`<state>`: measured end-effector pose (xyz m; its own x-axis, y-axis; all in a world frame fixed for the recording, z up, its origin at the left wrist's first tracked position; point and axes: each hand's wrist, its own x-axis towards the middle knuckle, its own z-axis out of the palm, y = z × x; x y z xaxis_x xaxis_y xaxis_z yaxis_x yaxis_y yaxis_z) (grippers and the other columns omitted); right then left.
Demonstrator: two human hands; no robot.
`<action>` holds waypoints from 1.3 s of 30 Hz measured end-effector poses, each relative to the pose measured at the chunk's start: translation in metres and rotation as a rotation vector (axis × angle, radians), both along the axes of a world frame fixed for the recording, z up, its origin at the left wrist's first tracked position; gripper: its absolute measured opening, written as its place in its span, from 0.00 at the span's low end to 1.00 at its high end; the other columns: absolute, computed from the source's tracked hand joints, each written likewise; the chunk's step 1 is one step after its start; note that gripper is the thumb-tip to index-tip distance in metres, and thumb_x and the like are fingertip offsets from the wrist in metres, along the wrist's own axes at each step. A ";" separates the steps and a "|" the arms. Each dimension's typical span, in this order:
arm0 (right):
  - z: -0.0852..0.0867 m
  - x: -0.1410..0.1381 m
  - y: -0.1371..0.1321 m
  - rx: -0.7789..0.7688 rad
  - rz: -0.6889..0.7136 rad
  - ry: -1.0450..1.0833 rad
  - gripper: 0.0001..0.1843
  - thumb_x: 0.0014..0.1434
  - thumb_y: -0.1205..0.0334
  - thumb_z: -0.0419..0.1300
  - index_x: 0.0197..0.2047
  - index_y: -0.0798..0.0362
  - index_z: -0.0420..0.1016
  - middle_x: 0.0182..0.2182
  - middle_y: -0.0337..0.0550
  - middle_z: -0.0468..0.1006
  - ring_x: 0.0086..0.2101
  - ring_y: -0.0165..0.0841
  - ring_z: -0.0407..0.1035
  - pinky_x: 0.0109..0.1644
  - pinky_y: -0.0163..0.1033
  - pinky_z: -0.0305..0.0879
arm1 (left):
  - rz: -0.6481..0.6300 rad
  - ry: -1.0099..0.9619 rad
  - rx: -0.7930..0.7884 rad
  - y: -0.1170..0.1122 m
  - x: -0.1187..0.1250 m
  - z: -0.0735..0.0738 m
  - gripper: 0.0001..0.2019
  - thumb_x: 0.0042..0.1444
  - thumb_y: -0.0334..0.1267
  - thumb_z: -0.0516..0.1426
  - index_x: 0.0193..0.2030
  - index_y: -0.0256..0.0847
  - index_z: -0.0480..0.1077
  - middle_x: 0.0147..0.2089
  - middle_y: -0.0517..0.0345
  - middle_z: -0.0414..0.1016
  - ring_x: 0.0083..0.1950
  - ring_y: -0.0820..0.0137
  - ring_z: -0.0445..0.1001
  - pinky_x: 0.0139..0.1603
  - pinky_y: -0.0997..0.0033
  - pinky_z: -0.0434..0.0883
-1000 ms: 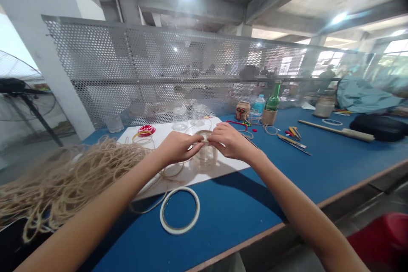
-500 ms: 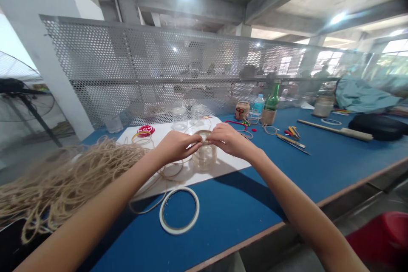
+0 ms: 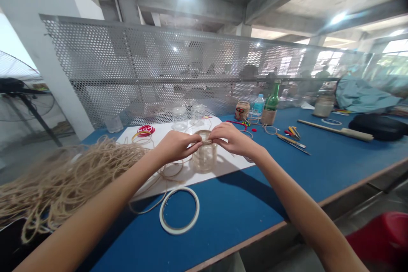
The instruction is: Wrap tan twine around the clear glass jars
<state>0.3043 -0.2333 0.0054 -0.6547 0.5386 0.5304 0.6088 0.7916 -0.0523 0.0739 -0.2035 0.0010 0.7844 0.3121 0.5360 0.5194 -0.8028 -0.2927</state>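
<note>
A clear glass jar (image 3: 204,157) stands upright on a white sheet (image 3: 178,136) on the blue table. Jute twine is wound around its neck. My left hand (image 3: 177,145) pinches the twine at the left side of the neck, fingers closed. My right hand (image 3: 232,138) pinches the twine at the right side of the rim, fingers closed too. A strand of twine (image 3: 165,172) trails from the jar to a big loose heap of jute twine (image 3: 60,174) at the left.
A white tape ring (image 3: 179,209) lies near the front edge. Behind are a red ribbon spool (image 3: 146,130), two empty jars (image 3: 180,118), a green bottle (image 3: 273,100), scissors, tools (image 3: 291,138) and a wooden stick (image 3: 338,131). A perforated metal screen (image 3: 159,68) backs the table.
Both hands have stayed at the jar's neck. My right hand has shifted slightly, its fingers now drawn nearer the rim, working the twine. The jar has barely moved.
</note>
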 end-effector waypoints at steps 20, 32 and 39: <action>0.001 -0.001 -0.003 -0.016 -0.002 0.003 0.09 0.59 0.68 0.52 0.40 0.52 0.73 0.37 0.42 0.76 0.41 0.31 0.65 0.49 0.41 0.54 | -0.007 0.061 0.037 -0.002 -0.005 0.001 0.17 0.60 0.45 0.47 0.50 0.43 0.67 0.20 0.61 0.72 0.19 0.74 0.66 0.22 0.75 0.55; 0.000 0.000 0.000 -0.018 0.010 -0.009 0.08 0.59 0.66 0.54 0.39 0.51 0.73 0.37 0.41 0.77 0.41 0.31 0.66 0.48 0.41 0.54 | -0.027 0.069 0.061 -0.002 -0.007 0.004 0.16 0.60 0.42 0.46 0.49 0.43 0.69 0.19 0.62 0.70 0.18 0.75 0.64 0.21 0.76 0.54; -0.003 0.001 0.004 -0.006 0.013 0.009 0.09 0.60 0.66 0.53 0.40 0.51 0.74 0.36 0.41 0.76 0.41 0.31 0.65 0.48 0.40 0.55 | 0.009 0.079 0.072 0.001 -0.008 0.001 0.18 0.60 0.43 0.46 0.54 0.44 0.66 0.18 0.62 0.69 0.18 0.74 0.63 0.21 0.74 0.53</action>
<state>0.3050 -0.2297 0.0022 -0.6570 0.5329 0.5332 0.5977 0.7993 -0.0625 0.0659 -0.2022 0.0021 0.8227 0.2819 0.4936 0.4992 -0.7738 -0.3900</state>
